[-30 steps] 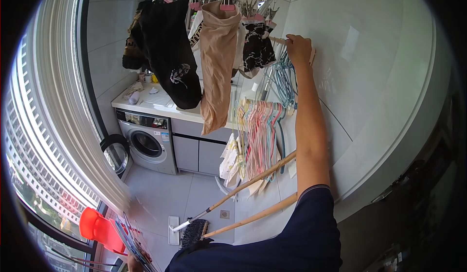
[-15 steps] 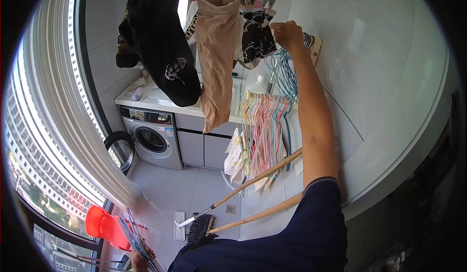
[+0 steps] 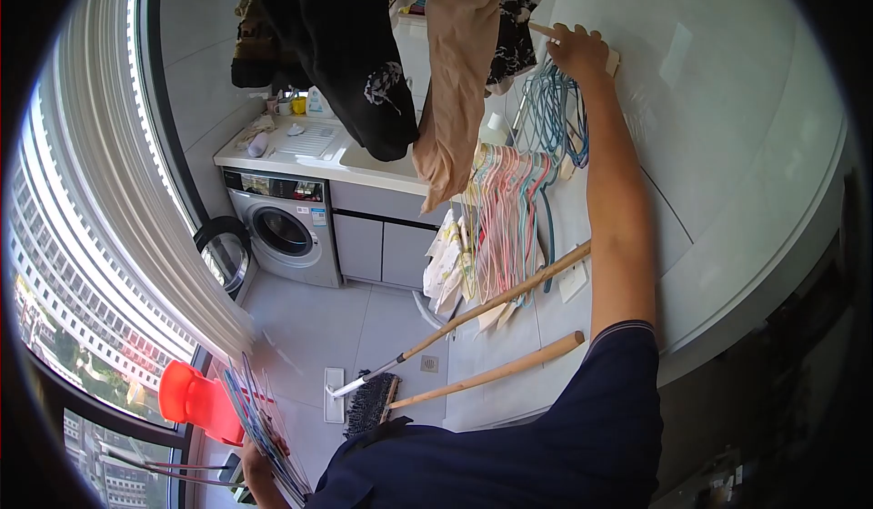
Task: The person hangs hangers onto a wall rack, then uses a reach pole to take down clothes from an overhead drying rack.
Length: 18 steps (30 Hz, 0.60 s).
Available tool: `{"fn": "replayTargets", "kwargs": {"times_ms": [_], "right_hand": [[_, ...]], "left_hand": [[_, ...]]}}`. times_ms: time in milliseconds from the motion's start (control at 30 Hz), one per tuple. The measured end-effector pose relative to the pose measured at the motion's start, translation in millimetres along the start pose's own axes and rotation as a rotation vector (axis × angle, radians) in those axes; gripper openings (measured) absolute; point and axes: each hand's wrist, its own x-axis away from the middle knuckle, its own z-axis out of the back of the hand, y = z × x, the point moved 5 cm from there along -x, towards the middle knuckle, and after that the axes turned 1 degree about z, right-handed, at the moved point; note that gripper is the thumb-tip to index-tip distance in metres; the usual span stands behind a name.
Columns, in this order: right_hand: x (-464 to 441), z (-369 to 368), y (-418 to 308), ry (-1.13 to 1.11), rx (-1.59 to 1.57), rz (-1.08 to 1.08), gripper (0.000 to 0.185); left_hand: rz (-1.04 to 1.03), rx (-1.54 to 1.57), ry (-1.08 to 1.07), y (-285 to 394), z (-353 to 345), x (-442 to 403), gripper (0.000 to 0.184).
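Note:
My right hand [image 3: 579,51] is raised at the wall, its fingers bent round a wooden rod [image 3: 544,30] whose tip sticks out to the left. Just below it hang blue hangers [image 3: 553,107]; lower down is a row of pink and pale hangers [image 3: 509,213]. At the bottom left, my left hand [image 3: 258,465] is closed round a bundle of thin hangers [image 3: 264,432]. Black socks [image 3: 350,63] and a beige sock [image 3: 459,72] hang in front of me, left of my right hand. The fingertips of my left hand are partly hidden.
A washing machine [image 3: 282,231] with its door open stands under the counter [image 3: 238,160]. A red chair [image 3: 195,400] is by the window. The long handles of a mop [image 3: 509,292] and a broom [image 3: 496,372] slant across the lower middle. Cloths [image 3: 446,259] hang beside the pale hangers.
The view has shifted, and the hanging socks now sit higher and farther right. My right hand is still at the rod, its fingers more spread. My left hand keeps its bundle of hangers.

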Motion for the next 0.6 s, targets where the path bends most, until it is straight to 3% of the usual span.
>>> {"fn": "replayTargets", "kwargs": {"times_ms": [133,233,333,400,467,533,600], "right_hand": [[13.2,23.5,-3.2,0.087,-0.095,-0.053,0.047],[31.2,52.3,-0.8,0.147,-0.189,-0.153,0.045],[89.9,118.9,-12.9,0.296,-0.392,-0.293,0.038],[137.2,157.0,-29.2,0.442,-0.548,-0.36,0.022],[181.9,153.2,-41.6,0.507,-0.797,-0.442,0.015],[224.7,136.5,-66.0,0.239,-1.201,-0.646,0.015],[256.9,98.2,-93.9,-0.048,-1.22,-0.591,0.018]], "left_hand": [[0.013,0.022,-0.093,7.8,-6.1,-11.9,0.022],[0.031,-0.044,-0.186,25.1,-20.3,-15.8,0.021],[0.054,-0.075,-0.264,29.8,-31.0,-35.9,0.02],[0.013,-0.161,-0.349,36.9,-38.3,-46.4,0.019],[-0.006,-0.158,-0.397,44.9,-51.7,-51.8,0.019],[-0.072,-0.237,-0.474,52.2,-63.6,-58.9,0.024],[-0.083,-0.295,-0.499,64.2,-81.8,-56.6,0.026]]}}
